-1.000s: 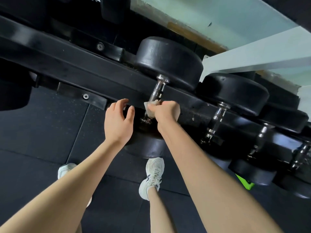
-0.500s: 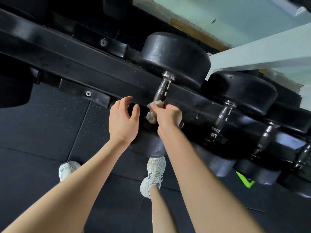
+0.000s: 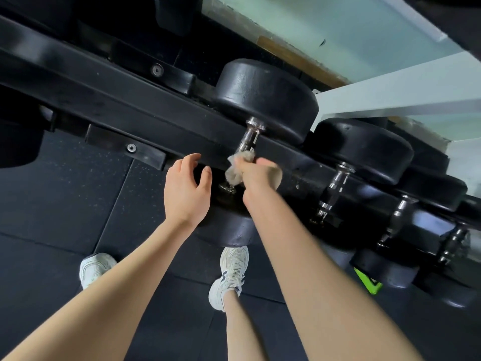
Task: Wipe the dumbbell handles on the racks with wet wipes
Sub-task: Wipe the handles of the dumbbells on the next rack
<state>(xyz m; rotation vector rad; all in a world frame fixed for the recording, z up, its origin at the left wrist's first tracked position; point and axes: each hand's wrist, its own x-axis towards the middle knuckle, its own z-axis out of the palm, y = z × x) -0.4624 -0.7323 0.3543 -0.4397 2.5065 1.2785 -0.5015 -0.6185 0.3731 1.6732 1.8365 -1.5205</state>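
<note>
My right hand (image 3: 261,175) clenches the wet wipe (image 3: 238,166) around the dumbbell handle (image 3: 248,140) — my left hand (image 3: 186,194) hovers beside it, fingers relaxed, holding nothing.

Open floor (image 3: 65,204) spreads at eight o'clock of the handle (image 3: 249,139), whose middle the right hand (image 3: 261,175) and wipe (image 3: 234,174) fill. The rack rail (image 3: 104,100) runs ten to four o'clock. One dumbbell head (image 3: 265,97) blocks twelve o'clock, the next dumbbell (image 3: 364,149) crowds three.

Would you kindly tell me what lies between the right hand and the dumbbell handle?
A crumpled wet wipe, gripped by the right hand against the handle, seen in the head view.
</note>
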